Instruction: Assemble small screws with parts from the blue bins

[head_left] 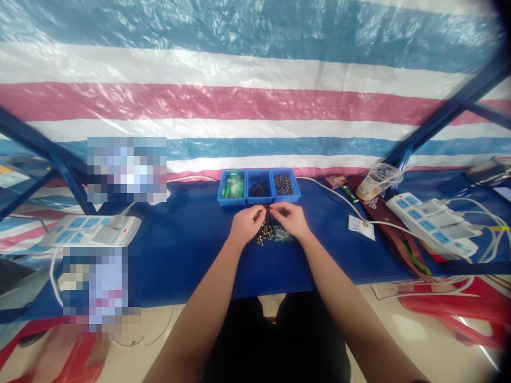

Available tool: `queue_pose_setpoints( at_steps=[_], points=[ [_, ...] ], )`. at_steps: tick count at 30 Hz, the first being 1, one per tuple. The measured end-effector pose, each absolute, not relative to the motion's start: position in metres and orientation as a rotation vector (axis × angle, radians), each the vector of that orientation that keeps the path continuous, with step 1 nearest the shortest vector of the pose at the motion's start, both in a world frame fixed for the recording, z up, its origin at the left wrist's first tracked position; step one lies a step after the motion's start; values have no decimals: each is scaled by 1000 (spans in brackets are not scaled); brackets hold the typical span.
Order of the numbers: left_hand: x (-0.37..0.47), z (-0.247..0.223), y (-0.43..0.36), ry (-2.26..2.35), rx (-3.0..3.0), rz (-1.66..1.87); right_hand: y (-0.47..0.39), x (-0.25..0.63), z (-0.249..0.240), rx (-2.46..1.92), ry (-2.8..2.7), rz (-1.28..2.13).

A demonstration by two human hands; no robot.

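Your left hand [248, 220] and right hand [292, 218] meet at the fingertips, both pinching a small dark part [268, 208]; detail too small to tell. Part is just in front of the blue bins [232, 202]. Brass pieces [264, 233] and clear pieces [282, 233] lie side by side on the table [179, 255], nearer you.

Three bins [232, 202], apparently two power strips [429, 224].

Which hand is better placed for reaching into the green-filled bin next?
Probably the left hand: it is nearer that leftmost blue bin, while the right hand sits nearer the rightmost bin.
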State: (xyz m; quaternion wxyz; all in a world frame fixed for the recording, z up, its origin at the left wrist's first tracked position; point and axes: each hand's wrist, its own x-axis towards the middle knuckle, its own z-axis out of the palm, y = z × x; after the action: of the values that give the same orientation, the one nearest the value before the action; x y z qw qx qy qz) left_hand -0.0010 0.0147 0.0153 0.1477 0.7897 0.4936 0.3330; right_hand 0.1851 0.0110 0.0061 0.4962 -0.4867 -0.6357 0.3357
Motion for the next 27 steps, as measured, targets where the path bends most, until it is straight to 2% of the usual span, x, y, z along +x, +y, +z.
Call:
queue_pose_setpoints(
  at_steps=[27],
  points=[
    [1,14,16,1462,2211,996,11,185,10,-1223,-1585,787]
  ],
)
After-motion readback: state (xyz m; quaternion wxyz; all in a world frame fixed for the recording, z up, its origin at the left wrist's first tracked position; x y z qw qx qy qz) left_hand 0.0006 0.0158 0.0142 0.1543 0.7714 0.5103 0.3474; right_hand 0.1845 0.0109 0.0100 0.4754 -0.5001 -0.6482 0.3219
